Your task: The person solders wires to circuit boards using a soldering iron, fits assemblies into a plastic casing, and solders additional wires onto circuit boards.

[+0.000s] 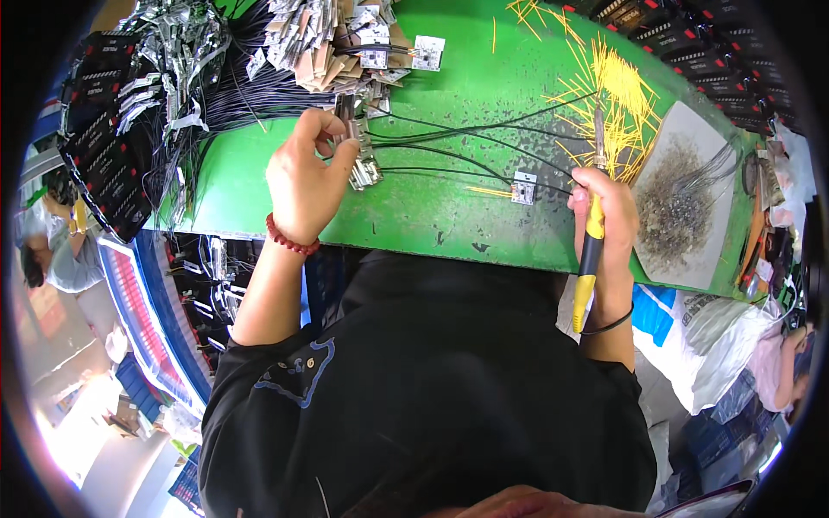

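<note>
My left hand (309, 177) is closed, its thumb and fingertips pinching the edge of a shiny metal part (365, 167) near the middle of the green table. Several black cables run from that part toward the right. In my right hand (615, 211) is a soldering iron (591, 259) with a yellow and black handle, its tip pointing away from me toward a heap of yellow wires (623, 86). Between my hands lies a small white circuit board (523, 188), with short yellow wires at its left side.
A pile of cards and small boards (306, 39) sits at the far left, beside bundled black cables and metal parts (177, 52). Right of my hand, a pale sheet (721, 198) holds dark solder debris. Stacked black panels (108, 129) stand at the left edge. The table (432, 229) ends near my body.
</note>
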A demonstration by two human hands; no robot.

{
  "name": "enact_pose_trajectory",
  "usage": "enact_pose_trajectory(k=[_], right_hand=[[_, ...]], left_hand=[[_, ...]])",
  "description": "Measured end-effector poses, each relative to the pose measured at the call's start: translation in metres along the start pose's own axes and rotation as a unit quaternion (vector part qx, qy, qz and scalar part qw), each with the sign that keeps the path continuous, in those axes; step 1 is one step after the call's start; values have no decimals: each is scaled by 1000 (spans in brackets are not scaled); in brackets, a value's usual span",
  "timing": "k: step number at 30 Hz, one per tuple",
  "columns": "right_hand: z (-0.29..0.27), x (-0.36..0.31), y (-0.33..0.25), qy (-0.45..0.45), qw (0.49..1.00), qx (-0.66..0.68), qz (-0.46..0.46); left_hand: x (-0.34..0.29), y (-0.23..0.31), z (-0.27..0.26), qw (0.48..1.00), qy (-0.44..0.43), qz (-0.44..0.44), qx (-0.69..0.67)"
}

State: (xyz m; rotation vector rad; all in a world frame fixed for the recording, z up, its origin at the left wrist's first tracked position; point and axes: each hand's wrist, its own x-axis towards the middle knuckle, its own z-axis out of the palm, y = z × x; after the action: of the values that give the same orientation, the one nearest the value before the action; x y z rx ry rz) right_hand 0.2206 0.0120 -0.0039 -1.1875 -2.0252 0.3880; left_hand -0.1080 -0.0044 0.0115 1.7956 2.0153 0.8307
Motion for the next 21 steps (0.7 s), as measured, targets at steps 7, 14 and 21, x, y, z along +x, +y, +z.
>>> enact_pose_trajectory(k=[7, 14, 21], right_hand=[[4, -9, 2, 31, 998, 33, 36], [13, -6, 1, 21, 999, 28, -12], [21, -7, -10, 19, 986, 165, 21]], left_hand=[[1, 13, -18, 998, 13, 15, 57], [-16, -10, -23, 997, -16, -43, 66], [1, 67, -4, 966, -27, 255, 34]])
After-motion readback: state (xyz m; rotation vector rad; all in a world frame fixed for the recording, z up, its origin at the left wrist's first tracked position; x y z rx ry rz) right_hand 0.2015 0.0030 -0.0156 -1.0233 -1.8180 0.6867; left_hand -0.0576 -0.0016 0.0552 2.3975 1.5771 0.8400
